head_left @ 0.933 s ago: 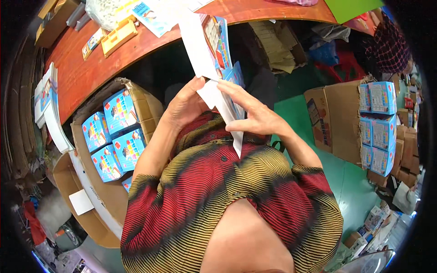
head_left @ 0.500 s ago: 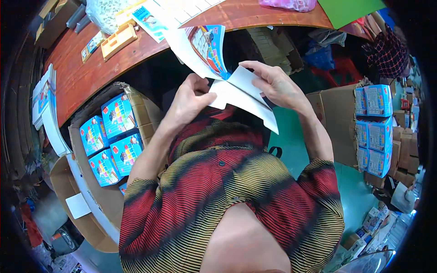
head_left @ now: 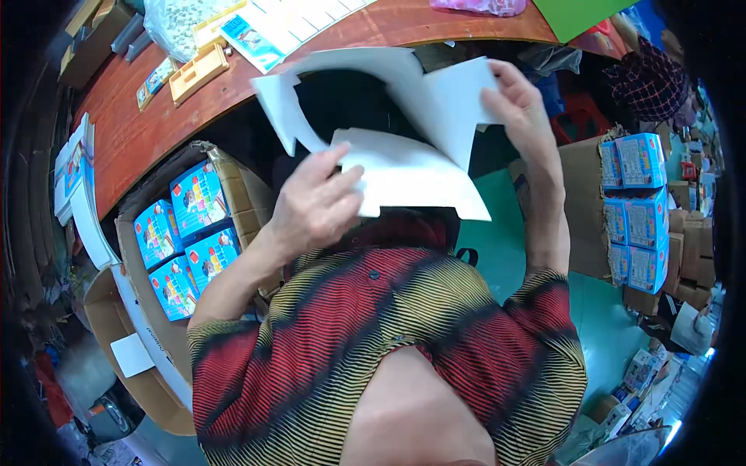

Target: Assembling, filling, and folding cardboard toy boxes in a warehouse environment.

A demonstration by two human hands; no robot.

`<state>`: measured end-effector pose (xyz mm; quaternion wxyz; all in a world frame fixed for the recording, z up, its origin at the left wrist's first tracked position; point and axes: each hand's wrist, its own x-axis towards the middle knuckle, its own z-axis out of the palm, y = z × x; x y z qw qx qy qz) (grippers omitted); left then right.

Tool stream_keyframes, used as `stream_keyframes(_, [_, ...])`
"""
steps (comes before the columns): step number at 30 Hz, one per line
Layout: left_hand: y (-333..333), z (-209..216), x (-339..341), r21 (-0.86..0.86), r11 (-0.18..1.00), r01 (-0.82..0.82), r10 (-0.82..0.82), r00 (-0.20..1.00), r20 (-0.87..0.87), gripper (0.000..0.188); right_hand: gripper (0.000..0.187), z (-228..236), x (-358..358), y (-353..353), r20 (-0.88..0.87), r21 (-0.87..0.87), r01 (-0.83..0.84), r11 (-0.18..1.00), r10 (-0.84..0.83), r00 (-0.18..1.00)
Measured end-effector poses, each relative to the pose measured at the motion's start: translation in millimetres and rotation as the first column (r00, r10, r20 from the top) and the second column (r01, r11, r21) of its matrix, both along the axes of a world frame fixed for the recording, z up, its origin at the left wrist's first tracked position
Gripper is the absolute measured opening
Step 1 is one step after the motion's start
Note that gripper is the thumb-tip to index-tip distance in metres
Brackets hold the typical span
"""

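In front of my body I hold a partly folded cardboard box blank (head_left: 412, 175), its plain white inside facing up. One long panel curves away at the far side, and a flap stands up at the right. My left hand (head_left: 318, 198) is closed on the near panel's left edge, with the thumb and fingers pinching it. Farther off and to the right, my right hand (head_left: 522, 109) grips the edge of the raised flap. The printed outer face of the blank is hidden from this view.
A wooden table (head_left: 148, 124) spans the far side, bearing yellow plastic trays (head_left: 199, 74), a clear bag (head_left: 183, 27) and a green sheet (head_left: 579, 15). Open cartons hold blue printed boxes (head_left: 200, 198) at left and more blue boxes (head_left: 646, 210) at right. Another person (head_left: 649, 81) sits far right.
The blank has spread open and turned, so its printed face no longer shows. My right hand has moved up and to the right; my left hand has shifted slightly nearer.
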<state>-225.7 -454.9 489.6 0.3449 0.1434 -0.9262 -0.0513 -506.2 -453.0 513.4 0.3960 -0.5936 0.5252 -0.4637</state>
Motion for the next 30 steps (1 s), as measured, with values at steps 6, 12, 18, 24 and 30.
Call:
stream_keyframes(6, [4.0,-17.6,4.6,0.401,0.916,0.002,-0.05,0.993,0.111,0.024,0.034,9.7,12.2,-15.3,-0.224,0.021,-0.082,0.996,0.085,0.971])
stream_keyframes(12, [37.6,-48.3,11.7,0.875,0.481,-0.047,0.095,0.996,0.002,0.015,0.032,-42.0,20.2,-56.2,-0.2,0.211,-0.091,0.973,0.134,0.971])
stream_keyframes(18, [33.6,-74.1,49.0,0.95,0.231,-0.211,0.332,0.935,0.127,0.018,0.044,-69.7,57.9,-40.1,-0.294,-0.011,-0.235,0.972,0.222,0.93])
stream_keyframes(24, [17.7,-58.5,51.5,0.901,0.395,-0.179,0.205,0.973,0.103,0.015,0.043,-51.9,62.0,1.7,-0.854,-0.083,-0.357,0.93,0.118,0.507])
stream_keyframes(30, [10.1,-42.7,47.8,0.877,0.439,-0.195,0.194,0.974,0.12,0.012,0.035,-39.8,74.7,28.4,-0.752,0.073,-0.464,0.883,0.354,0.556])
